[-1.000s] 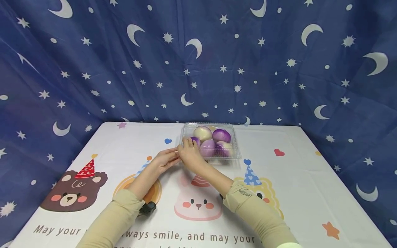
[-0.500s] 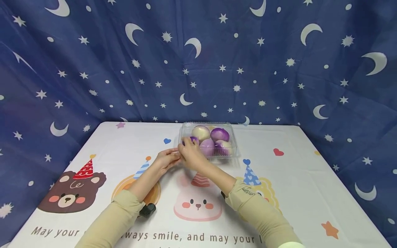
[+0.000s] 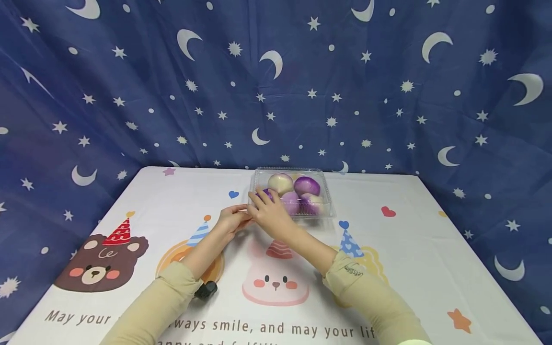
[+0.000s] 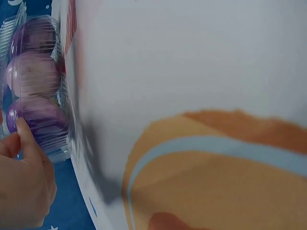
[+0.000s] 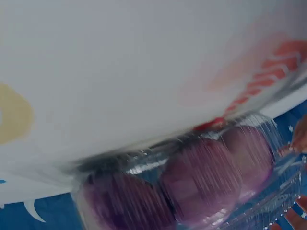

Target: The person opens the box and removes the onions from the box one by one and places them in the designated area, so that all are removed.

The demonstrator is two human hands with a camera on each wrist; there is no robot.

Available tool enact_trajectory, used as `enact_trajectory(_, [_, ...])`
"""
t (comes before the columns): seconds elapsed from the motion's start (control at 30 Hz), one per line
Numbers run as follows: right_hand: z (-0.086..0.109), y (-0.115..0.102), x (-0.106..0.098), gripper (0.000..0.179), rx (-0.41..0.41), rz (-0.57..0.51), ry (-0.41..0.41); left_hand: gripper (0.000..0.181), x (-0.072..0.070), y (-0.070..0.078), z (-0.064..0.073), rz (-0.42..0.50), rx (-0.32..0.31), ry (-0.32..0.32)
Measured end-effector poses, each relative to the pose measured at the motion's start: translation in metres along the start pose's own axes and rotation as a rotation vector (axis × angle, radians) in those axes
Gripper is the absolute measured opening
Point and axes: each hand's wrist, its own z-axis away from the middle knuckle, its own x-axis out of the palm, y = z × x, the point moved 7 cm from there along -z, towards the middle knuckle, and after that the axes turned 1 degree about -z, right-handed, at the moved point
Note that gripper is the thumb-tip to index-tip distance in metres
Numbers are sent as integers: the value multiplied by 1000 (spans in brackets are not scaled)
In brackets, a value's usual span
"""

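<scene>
A clear plastic clamshell box (image 3: 329, 211) stands at the table's back edge, holding several shiny, round, onion-like purple and cream things (image 3: 307, 186). Through its lid they look blurred in the right wrist view. At the box's front left corner is my left hand (image 3: 231, 223); its thumb and forefinger (image 4: 28, 136) pinch the plastic rim there. My right hand (image 3: 269, 213) lies over the same corner, fingers spread and fairly straight on the lid. Only the tips of its fingers (image 5: 295, 219) show at the lower right of the right wrist view.
A white tablecloth (image 3: 431, 249) with cartoon animals and lettering covers the table. Behind it hangs a blue curtain (image 3: 310, 134) with moons and stars. A small black object (image 3: 206, 290) shows beside the left sleeve.
My right hand's fingers, bent at the corner before, have spread out over the lid. The left hand has stayed at the corner. The box stands in about the same place.
</scene>
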Motion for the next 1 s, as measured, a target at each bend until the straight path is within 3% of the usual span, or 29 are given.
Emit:
enact_trajectory(0.43, [29,0,-15,14,-108,97,204,47,-1,0,3,8,6,37])
enact_trajectory(0.7, [56,22,-33,17,-25,-44,226,46,0,-3,4,0,-9,52])
enact_trajectory(0.83, [70,40,-37,20,33,-141,237,46,0,-2,5,7,-18,54])
enact_trajectory(1.0, [88,64,-42,17,104,-188,222,46,2,0,5,12,-21,57])
